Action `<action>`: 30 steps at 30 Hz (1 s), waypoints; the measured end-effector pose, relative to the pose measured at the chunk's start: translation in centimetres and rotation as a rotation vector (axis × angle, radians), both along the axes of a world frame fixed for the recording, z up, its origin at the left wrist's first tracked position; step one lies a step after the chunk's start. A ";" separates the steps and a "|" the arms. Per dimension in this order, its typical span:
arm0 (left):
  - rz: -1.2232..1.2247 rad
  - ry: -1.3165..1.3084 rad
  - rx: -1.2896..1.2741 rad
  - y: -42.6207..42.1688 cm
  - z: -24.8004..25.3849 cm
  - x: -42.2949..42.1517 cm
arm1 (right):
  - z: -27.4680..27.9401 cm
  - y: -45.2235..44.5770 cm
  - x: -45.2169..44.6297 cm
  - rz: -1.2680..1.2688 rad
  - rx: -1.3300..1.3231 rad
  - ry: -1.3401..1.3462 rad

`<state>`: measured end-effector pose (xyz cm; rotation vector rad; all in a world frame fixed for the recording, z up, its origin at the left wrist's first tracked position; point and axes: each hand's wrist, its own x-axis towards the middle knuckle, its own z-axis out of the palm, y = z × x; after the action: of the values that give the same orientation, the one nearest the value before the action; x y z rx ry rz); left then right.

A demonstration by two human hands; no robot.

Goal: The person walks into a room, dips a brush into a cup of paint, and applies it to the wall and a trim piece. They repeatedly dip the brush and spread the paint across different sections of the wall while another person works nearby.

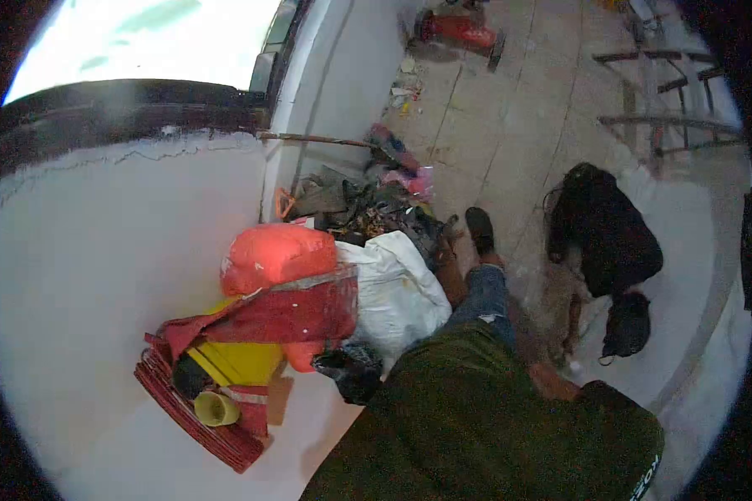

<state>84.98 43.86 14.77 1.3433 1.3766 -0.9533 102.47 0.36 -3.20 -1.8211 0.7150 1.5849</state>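
Note:
Part of my right forearm [553, 382] shows beside the dark green shirt [468, 417]; its fingers cannot be made out, nor whether they hold anything. My left hand is not in view. Left of my legs lie a white sack [401, 292], an orange-red bundle [280, 255] and a dark red cloth [301, 313]. Under the cloth is a yellow item [246, 359], with a pale yellow cup [215, 409] near it. A black plastic bag [351, 371] rests close to the shirt.
A black bag or cloth [606, 230] lies on the right. Dark rubbish [368, 204] is heaped by the wall, with a stick [317, 139] above it. A red object [459, 32] stands on the tiled floor [493, 108] ahead, and a metal frame [668, 121] is at upper right.

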 end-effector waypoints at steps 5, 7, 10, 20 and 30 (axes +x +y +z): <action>0.035 -0.010 0.005 -1.2 -0.6 0.6 | 1.0 -0.5 5.0 -0.008 0.012 -0.017; 0.050 -0.011 0.007 -1.6 -0.8 1.3 | 1.2 -0.8 7.3 -0.010 0.019 -0.023; 0.076 -0.017 0.004 -2.5 -1.3 2.4 | 1.5 -1.3 11.2 -0.006 0.024 -0.038; 0.099 -0.042 0.001 -4.2 -3.4 5.5 | 1.8 -2.0 20.4 -0.021 0.079 -0.120; 0.100 -0.027 -0.024 -4.4 -5.5 9.9 | 5.9 -10.4 29.8 -0.082 0.036 -0.116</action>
<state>94.90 39.46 9.30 1.2535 1.3941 -0.8792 132.32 -10.02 2.68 -1.8172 0.6946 1.4185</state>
